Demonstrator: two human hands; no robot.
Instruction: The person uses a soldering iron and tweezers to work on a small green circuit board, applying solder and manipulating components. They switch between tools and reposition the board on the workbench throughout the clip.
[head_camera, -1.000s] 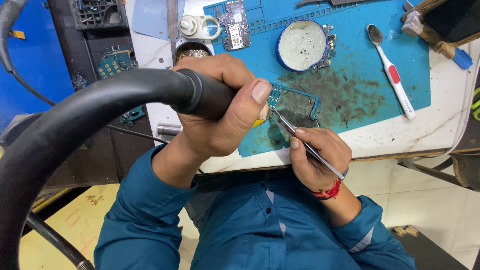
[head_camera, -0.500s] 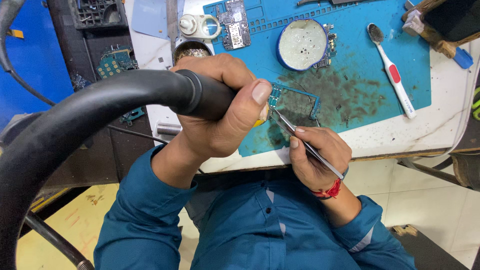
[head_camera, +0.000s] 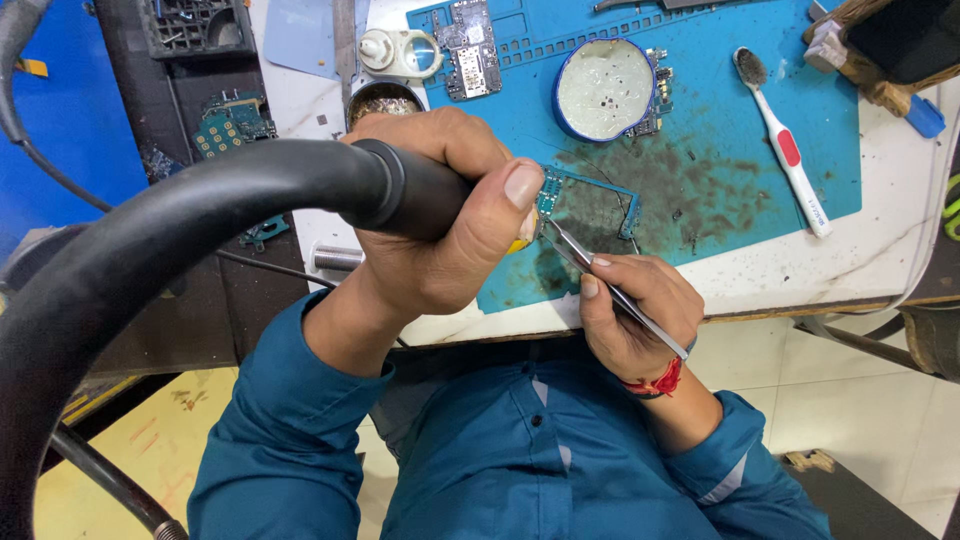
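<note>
**Two hands working on a small board**

The left hand (head_camera: 440, 215) is closing tight around a thick black tool handle (head_camera: 400, 190). A fat black hose (head_camera: 150, 240) is running out of the back of the handle. The tool's tip is hiding under the thumb, so I cannot tell how close it is sitting to the board.

The right hand (head_camera: 635, 315) is pinching thin metal tweezers (head_camera: 612, 292) between thumb and fingers. The tweezer tips are pointing up and to the left, away from the wrist.

The small green circuit board (head_camera: 592, 205) is lying on the blue mat (head_camera: 760, 100), just past the right hand's fingertips and just to the right of the left thumb. The tweezer tips are touching its near left corner, or almost touching; it is too small to tell.

To do this well, I think both hands are needing to rest on the table edge so nothing is shaking. The tweezers are wanting a soft pinch, not a hard one, because the parts look tiny. The big tool is wanting to point only at the one spot.

Farther from both hands, a round tin (head_camera: 605, 90) and a white toothbrush (head_camera: 790, 165) are lying on the mat.
</note>
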